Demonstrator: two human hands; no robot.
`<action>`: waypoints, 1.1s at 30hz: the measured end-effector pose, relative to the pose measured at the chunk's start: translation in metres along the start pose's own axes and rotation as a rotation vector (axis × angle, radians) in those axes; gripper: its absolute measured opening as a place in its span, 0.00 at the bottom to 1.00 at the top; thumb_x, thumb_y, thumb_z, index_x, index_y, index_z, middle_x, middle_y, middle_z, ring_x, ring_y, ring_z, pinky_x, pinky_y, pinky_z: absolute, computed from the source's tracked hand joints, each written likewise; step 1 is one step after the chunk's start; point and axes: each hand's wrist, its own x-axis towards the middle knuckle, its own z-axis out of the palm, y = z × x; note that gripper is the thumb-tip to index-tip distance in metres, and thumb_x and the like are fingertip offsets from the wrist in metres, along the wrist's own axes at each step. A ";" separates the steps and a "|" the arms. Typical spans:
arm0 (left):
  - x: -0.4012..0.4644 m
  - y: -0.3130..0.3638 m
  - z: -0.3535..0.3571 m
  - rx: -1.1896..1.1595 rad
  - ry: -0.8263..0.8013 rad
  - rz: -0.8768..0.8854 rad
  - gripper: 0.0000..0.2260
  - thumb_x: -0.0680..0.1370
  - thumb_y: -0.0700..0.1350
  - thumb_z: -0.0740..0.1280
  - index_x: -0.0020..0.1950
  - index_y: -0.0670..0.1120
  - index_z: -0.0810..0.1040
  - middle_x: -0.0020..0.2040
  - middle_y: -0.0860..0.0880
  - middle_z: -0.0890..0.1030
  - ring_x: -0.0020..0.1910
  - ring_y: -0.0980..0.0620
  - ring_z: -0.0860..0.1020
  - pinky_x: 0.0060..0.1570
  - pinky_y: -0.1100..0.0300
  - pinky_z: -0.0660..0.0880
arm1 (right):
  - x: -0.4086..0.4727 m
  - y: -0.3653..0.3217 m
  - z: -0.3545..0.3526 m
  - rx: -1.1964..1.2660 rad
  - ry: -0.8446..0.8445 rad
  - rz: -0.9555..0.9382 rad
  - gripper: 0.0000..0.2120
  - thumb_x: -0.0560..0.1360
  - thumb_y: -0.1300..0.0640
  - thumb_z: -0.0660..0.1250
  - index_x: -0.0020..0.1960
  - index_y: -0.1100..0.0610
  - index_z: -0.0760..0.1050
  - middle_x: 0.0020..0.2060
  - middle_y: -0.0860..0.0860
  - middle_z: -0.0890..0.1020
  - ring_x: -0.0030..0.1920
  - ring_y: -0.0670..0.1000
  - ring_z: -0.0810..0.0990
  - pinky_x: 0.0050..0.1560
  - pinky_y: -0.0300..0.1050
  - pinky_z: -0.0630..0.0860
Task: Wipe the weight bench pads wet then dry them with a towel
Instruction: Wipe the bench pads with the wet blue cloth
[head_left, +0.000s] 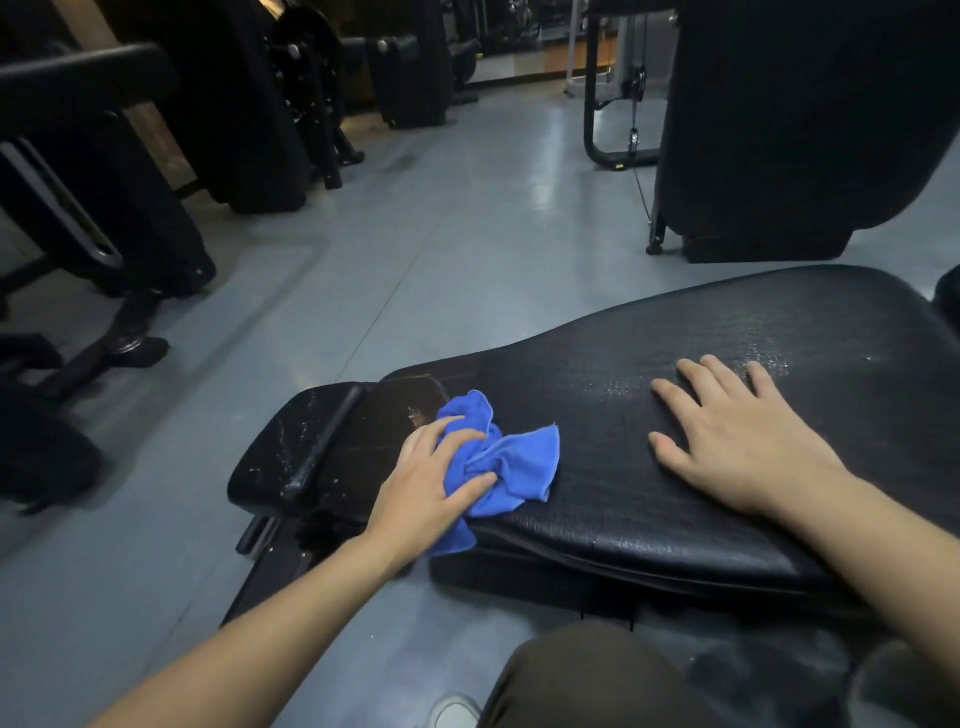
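Left hand (431, 483) grips blue cloth (506, 462) on bench pad (649, 499); right hand (737, 436) rests flat, fingers spread.

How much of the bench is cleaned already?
Droplets glisten on the big pad, so the wetting looks done there. The left hand presses the blue cloth near its narrow end; the right hand rests flat. The small pad, still speckled, and all drying remain.
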 end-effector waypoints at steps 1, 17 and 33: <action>-0.003 -0.001 -0.001 -0.001 0.006 0.001 0.20 0.75 0.65 0.64 0.66 0.64 0.70 0.68 0.66 0.65 0.73 0.62 0.60 0.58 0.56 0.71 | 0.000 0.000 0.000 -0.008 0.000 0.001 0.43 0.72 0.34 0.32 0.81 0.51 0.55 0.79 0.57 0.59 0.80 0.57 0.53 0.76 0.62 0.51; 0.103 -0.024 0.003 0.013 -0.080 -0.094 0.21 0.78 0.63 0.65 0.70 0.62 0.69 0.73 0.59 0.63 0.74 0.52 0.61 0.66 0.50 0.68 | 0.007 0.001 0.000 -0.053 -0.132 -0.075 0.55 0.59 0.26 0.13 0.81 0.47 0.35 0.81 0.57 0.41 0.80 0.56 0.38 0.79 0.60 0.42; 0.147 -0.058 0.003 0.027 -0.071 -0.182 0.24 0.78 0.65 0.63 0.72 0.61 0.68 0.75 0.55 0.64 0.75 0.51 0.60 0.69 0.48 0.66 | 0.057 -0.050 0.003 -0.014 -0.171 -0.198 0.58 0.56 0.25 0.13 0.81 0.49 0.35 0.80 0.60 0.38 0.80 0.58 0.35 0.78 0.63 0.41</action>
